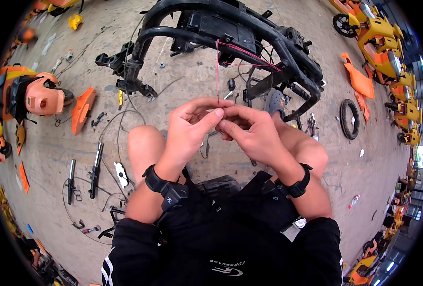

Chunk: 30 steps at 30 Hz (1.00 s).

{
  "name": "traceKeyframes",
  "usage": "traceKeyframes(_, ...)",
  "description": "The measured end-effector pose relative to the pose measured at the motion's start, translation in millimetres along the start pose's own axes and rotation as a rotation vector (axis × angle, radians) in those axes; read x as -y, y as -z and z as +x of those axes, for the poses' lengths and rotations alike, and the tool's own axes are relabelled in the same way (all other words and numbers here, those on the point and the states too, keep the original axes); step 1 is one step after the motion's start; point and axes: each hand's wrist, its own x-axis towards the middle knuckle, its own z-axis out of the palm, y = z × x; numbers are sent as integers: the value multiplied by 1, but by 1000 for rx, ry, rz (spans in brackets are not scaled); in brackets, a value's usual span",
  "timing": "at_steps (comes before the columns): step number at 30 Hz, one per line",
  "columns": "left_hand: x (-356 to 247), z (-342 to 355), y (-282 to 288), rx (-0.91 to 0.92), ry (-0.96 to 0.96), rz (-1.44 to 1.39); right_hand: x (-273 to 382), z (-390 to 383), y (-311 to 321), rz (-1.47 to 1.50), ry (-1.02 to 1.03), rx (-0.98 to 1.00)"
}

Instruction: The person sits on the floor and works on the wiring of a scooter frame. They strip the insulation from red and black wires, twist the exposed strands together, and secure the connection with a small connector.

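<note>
My left hand (194, 125) is closed in a pinch on a thin red wire (217, 71), which hangs from the black scooter frame (288, 57) in front of me. My right hand (244, 131) is closed too, its thumb and fingertips touching my left fingertips at the wire's lower end; what exactly sits between them is hidden. More red wire is stretched along the frame's crossbar. Both hands are above the floor, between my bare knees.
Orange body panels (82, 110), a salmon scooter body (44, 95), fork tubes (96, 169) and loose cables lie on the concrete floor (164, 81) at left. A tire (350, 119) and orange plastic parts (357, 78) lie at right, beside yellow scooters (383, 57). My shoe (274, 104) stands under the frame.
</note>
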Motion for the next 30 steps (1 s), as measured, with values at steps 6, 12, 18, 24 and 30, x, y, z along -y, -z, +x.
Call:
traceKeyframes(6, -1, -5, 5, -52, -326, 495, 14, 2, 8, -404, 373, -246)
traceKeyframes(12, -5, -4, 3, -72, -465, 681, 18, 8, -1, -455, 490, -225)
traceKeyframes(18, -4, 2, 4, -94, -727, 852, 19, 17, -3, -548, 592, -272)
traceKeyframes(24, -2, 1, 5, -101, -744, 910, 18, 21, -4, -617, 613, -306)
traceKeyframes(30, -2, -1, 4, -94, -706, 920, 16, 23, -2, -760, 718, -305)
